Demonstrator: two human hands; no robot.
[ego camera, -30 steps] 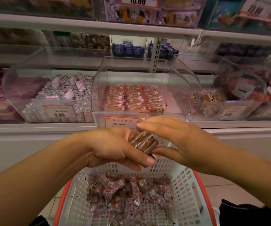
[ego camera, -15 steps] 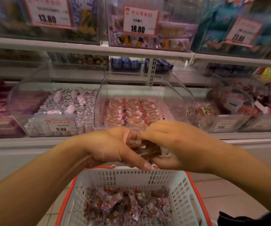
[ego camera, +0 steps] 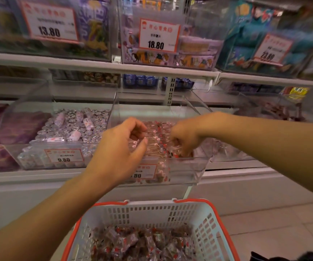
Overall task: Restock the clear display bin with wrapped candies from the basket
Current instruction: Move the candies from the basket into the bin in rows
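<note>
Two hands are over the clear display bin (ego camera: 189,170): the right hand (ego camera: 184,137) reaches down inside it, fingers curled round a few wrapped candies (ego camera: 178,147) at the near right corner, while the left hand (ego camera: 118,153) hovers at the front rim, loosely curled and holding nothing. Neat rows already lie across the bin's floor, yet the basket (ego camera: 151,211) below looks well filled, so I judge much restocking remains.

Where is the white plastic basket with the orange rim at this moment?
In the head view, the white plastic basket with the orange rim sits at the bottom centre, on the near side of the clear display bin and lower than both hands.
</note>
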